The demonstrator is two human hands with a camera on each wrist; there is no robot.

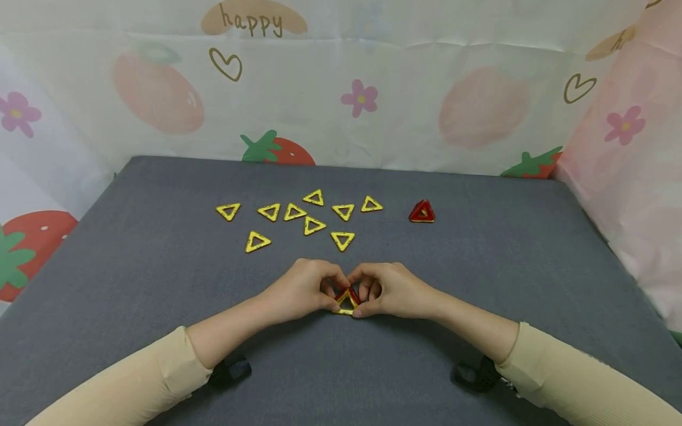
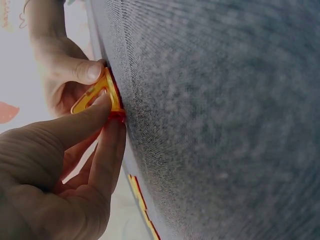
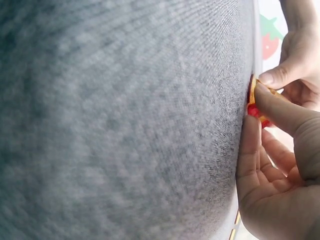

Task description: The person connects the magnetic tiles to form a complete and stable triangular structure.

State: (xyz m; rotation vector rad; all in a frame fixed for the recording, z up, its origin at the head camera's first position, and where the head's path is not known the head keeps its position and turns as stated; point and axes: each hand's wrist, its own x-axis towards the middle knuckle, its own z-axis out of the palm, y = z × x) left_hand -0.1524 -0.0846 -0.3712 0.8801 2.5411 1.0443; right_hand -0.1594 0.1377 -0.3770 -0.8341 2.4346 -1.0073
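Note:
Low over the front middle of the grey table, both hands meet at a small pyramid of triangular tiles point(image 1: 347, 302), yellow on the facing side with red at its edges. My left hand point(image 1: 306, 290) pinches its left side between thumb and fingers. From the other side my right hand point(image 1: 396, 290) pinches it too, thumb at the lower right corner. The left wrist view shows the yellow tile point(image 2: 80, 105) leaning up from the cloth, a red edge beneath. Fingers cover much of the pyramid point(image 3: 253, 110) in the right wrist view.
Several loose yellow triangle tiles point(image 1: 258, 241) lie flat beyond the hands, left of and around the middle. Farther right stands a red pyramid point(image 1: 422, 212) of similar tiles. A printed curtain point(image 1: 405, 65) hangs behind the table point(image 1: 506, 248).

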